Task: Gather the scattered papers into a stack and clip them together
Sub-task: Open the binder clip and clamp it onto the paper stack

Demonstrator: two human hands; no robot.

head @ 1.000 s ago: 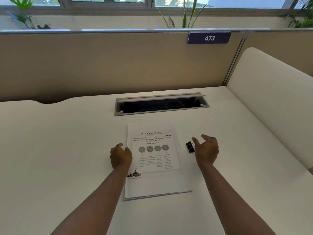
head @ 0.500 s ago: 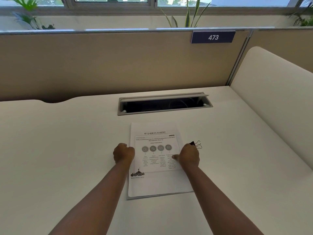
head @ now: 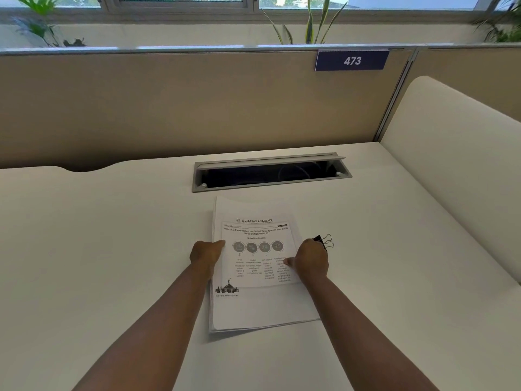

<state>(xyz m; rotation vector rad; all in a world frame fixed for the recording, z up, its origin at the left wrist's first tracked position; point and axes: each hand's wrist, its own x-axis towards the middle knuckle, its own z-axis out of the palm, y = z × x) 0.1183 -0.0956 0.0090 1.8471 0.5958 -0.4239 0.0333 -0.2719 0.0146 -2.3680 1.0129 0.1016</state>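
A stack of white papers (head: 262,306) lies on the white desk (head: 112,249), its top sheet printed with a heading and four round icons. My left hand (head: 205,256) holds the stack's left edge, fingers curled and thumb on the top sheet. At the right edge, my right hand (head: 310,261) grips the stack with its thumb pressed on the print. A black binder clip (head: 324,241) with wire handles lies on the desk just beyond my right hand's knuckles. Whether it touches the hand is unclear.
An open grey cable tray (head: 270,173) is sunk into the desk just behind the papers. A beige partition (head: 197,108) with a blue 473 sign (head: 352,61) closes the back. A cream side panel (head: 456,165) rises on the right.
My right hand moved left from beside the binder clip onto the stack's right edge and closed there. The left hand stayed at the left edge.
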